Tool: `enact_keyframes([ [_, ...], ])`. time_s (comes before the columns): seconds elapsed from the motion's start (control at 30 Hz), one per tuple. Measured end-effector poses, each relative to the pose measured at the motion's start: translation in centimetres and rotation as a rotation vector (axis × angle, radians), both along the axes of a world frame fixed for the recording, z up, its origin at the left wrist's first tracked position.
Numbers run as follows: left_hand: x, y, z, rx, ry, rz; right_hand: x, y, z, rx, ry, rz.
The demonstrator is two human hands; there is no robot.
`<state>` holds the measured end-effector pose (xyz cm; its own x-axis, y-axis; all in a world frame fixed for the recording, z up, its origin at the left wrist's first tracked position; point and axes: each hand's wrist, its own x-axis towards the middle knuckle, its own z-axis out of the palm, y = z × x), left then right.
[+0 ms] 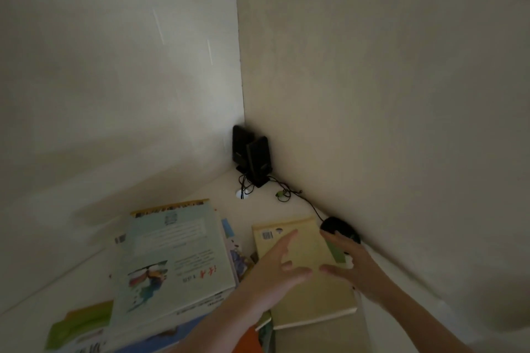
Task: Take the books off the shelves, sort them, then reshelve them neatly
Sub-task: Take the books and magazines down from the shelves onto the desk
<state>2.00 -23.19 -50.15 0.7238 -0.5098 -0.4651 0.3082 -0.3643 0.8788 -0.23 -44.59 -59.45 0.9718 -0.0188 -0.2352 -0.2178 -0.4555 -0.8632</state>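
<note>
Two spread hands over a yellow book in a desk corner

The left hand (272, 272) and right hand (354, 266) hover with fingers spread and relaxed over the yellow book (315, 305), which lies flat on the white desk (63, 278); whether they touch it cannot be told. The book's right edge runs near the side wall (401, 94), just beside a black mouse (338, 228) against that wall. To the left, a pale blue-green book (177, 252) tops a loose stack with a green cover (80, 321) sticking out below. Bare desk lies between the books and the black speakers (252, 155) in the corner, crossed by a thin cable (304, 198)
</note>
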Motion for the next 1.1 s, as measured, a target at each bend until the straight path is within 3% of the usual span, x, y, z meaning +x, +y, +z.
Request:
enact_keyframes([
  [0.13, 0.6, 2.0, 3.3, -0.090, -0.129, 0.137, 1.0, 3.0, 6.5, 0.156, -0.145, -0.012],
  [0.5, -0.3, 12.1, 13.9, -0.242, -0.337, 0.355, 2.2, 11.7, 20.7, 0.295, -0.374, 0.132],
  [0.63, -2.2, 16.4, 19.0, -0.271, -0.469, 0.430, 1.6, 15.4, 26.5, 0.257, -0.482, 0.200],
  [0.93, -10.7, 29.7, 32.0, -0.266, -0.873, 0.580, -2.0, 28.3, 41.6, 0.251, -0.826, 0.487],
  [1.1, -16.6, 37.7, 36.9, -0.274, -1.071, 0.764, -4.1, 37.9, 47.5, 0.266, -1.003, 0.635],
])
